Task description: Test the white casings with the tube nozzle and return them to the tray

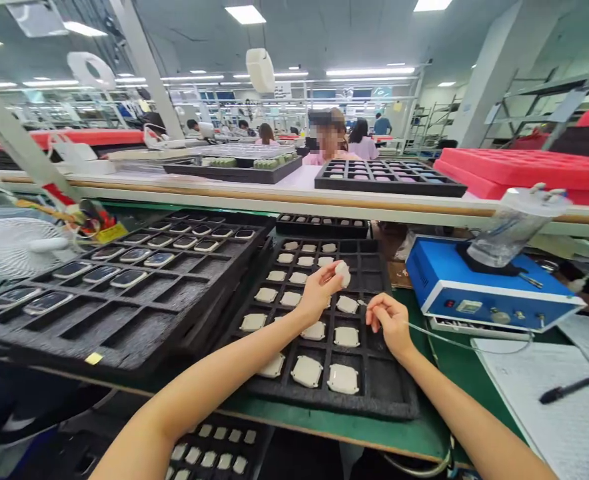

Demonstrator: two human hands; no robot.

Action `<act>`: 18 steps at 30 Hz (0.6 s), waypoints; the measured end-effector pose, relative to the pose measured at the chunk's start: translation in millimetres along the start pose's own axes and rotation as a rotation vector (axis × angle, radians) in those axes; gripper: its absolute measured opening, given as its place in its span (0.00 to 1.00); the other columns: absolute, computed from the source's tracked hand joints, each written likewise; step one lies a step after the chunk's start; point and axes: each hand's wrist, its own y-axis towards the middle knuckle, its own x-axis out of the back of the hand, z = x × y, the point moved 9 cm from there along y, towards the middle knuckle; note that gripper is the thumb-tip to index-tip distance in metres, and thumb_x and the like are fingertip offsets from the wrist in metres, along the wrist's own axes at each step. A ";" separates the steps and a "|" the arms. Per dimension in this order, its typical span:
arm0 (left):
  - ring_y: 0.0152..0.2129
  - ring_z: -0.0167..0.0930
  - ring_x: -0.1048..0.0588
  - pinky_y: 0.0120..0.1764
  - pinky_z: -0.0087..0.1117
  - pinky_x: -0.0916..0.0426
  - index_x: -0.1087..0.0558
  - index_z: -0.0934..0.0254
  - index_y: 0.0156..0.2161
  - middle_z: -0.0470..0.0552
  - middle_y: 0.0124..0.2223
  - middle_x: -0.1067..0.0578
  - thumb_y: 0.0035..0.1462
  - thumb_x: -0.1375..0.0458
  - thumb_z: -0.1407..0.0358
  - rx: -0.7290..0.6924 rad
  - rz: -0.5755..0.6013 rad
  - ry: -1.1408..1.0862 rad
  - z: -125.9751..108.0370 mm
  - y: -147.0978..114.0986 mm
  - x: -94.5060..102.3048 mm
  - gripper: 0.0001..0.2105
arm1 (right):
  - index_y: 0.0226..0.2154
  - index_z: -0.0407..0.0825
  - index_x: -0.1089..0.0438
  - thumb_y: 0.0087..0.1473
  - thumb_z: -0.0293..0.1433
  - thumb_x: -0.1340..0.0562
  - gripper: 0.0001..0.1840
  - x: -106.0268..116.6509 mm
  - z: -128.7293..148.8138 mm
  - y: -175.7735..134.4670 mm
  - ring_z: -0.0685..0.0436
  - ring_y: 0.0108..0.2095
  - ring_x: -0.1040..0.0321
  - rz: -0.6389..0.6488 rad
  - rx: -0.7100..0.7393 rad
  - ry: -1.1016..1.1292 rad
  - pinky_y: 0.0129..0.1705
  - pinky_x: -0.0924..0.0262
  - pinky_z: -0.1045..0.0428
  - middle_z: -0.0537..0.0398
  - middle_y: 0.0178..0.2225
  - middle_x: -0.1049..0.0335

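Nearest, along the near edge of the green bench [294,418], lies a dark foam tray [393,408] whose compartments hold pale casings [343,379], one to a pocket; they look thin-walled and rigid, likely light plastic, with small lugs at the corners that seem the parts most easily chipped; the smooth faces could well slip under a fingertip, so the side edges look the better place to take hold, with a light pinch.

The right hand [390,321] comes in from the near right, low over the tray's right column; its fingers are loosely curled, thumb close to the index finger, a small gap at most between them; a thin tube [442,337] runs from this hand toward the blue unit [512,303] on the right, though I cannot tell how firmly its end is gripped.

A little farther, the left hand [322,291] reaches across from the near left, forearm slanting over the tray, palm turned inward; its fingers are pinched on one raised casing [343,274], held by its edge, tilted up above the tray's middle and apart from the right hand; so small a piece should need little force, and squeezing across its face would probably gain nothing.

To the left another foam tray [139,360] holds dark-faced pieces [129,278]; beyond everything runs a raised shelf [254,201], bearing a black tray [389,187] on its right half.
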 end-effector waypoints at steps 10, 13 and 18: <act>0.41 0.35 0.25 0.47 0.39 0.34 0.24 0.63 0.45 0.57 0.47 0.24 0.44 0.33 0.63 0.330 0.242 -0.050 42.0 1.1 0.0 0.20 | 0.23 0.47 0.35 0.48 0.30 0.43 0.05 6.6 1.5 -3.4 0.54 0.11 0.45 -0.043 0.023 0.026 0.14 0.51 0.58 0.59 0.15 0.34; 0.42 0.35 0.26 0.48 0.39 0.35 0.24 0.62 0.46 0.56 0.47 0.23 0.45 0.33 0.64 0.343 0.305 -0.036 42.6 -0.7 -6.4 0.19 | 0.24 0.47 0.35 0.49 0.29 0.43 0.05 7.2 2.9 -3.3 0.54 0.12 0.45 -0.044 0.037 0.032 0.15 0.50 0.57 0.59 0.16 0.33; 0.44 0.34 0.27 0.50 0.38 0.36 0.24 0.61 0.46 0.54 0.47 0.23 0.44 0.33 0.66 0.319 0.359 0.026 40.2 -3.3 -9.8 0.20 | 0.25 0.47 0.35 0.50 0.29 0.44 0.05 6.6 4.3 -3.1 0.55 0.12 0.45 -0.045 0.037 -0.003 0.15 0.50 0.57 0.59 0.17 0.32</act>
